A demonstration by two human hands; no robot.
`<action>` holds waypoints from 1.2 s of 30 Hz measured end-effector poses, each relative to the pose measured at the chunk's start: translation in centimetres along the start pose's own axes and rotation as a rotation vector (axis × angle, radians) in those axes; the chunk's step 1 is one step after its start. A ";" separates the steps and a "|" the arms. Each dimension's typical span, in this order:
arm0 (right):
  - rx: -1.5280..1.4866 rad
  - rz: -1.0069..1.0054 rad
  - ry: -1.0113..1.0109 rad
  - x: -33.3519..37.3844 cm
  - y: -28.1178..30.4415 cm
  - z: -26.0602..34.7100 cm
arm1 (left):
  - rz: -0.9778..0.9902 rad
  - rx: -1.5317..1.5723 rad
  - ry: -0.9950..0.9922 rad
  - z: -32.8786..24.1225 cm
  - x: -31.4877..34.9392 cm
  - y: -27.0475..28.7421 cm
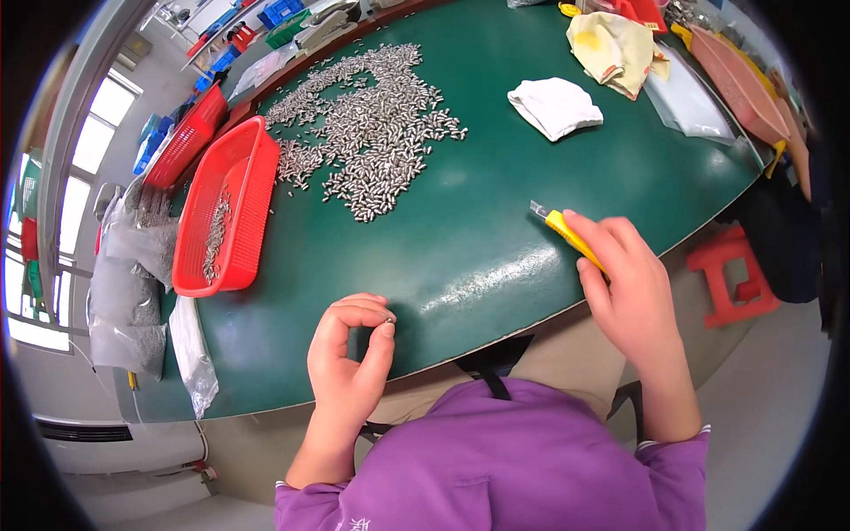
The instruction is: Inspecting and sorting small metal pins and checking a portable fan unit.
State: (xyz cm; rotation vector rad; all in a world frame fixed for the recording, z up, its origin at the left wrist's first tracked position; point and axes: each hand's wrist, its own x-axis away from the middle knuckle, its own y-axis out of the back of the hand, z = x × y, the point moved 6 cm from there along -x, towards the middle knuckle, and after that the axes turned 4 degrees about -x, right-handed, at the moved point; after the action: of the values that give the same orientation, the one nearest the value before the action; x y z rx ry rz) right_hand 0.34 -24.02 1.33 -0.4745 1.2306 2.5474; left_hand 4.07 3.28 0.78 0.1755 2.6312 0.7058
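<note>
My right hand (627,288) is closed round a yellow utility knife (574,237), its blade end pointing up and left over the green tabletop (478,203). Near the table's front edge, the thumb and forefinger of my left hand (352,341) pinch a tiny metal piece (388,320), mostly hidden by the fingertips. Beyond that hand lies a wide heap of small silvery metal parts (381,133). To the left of the heap, a red plastic basket (252,208) holds some more small parts along its bottom.
A folded white cloth (553,108) and a cream glove-like cloth (611,53) lie at the far right. Clear bags of parts (128,301) and a white plastic bag (189,350) sit at the left edge. A pink tray (735,84) and a red stool (730,276) are at right.
</note>
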 end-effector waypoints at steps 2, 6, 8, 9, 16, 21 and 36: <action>0.116 -0.016 0.055 -1.4 -0.3 -0.3 | 0.064 0.035 -0.027 0.0 -0.5 0.1; 0.235 -0.001 0.091 -2.9 -1.0 -0.5 | 0.027 -0.032 0.003 0.4 -1.8 1.6; 0.219 -0.094 0.251 -3.0 -1.3 1.7 | 0.027 -0.118 -0.025 0.8 -2.9 2.7; 0.118 -0.031 0.295 -2.5 -1.9 2.9 | 0.016 -0.113 -0.007 1.5 -3.5 3.3; -0.103 0.218 0.396 0.8 -6.4 8.2 | -0.005 -0.042 0.074 3.8 -7.8 5.0; -0.084 0.290 0.392 -0.9 -8.2 9.5 | 0.005 -0.117 -0.020 6.2 -8.0 3.7; -0.034 0.330 0.485 -0.6 -7.5 10.7 | 0.056 -0.054 0.013 7.1 -8.1 4.1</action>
State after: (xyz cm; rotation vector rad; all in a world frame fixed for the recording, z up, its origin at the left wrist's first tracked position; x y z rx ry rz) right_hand 1.90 -11.09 2.54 -1.0213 1.5334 2.8293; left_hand 14.46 8.19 0.07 0.2308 2.6255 0.7992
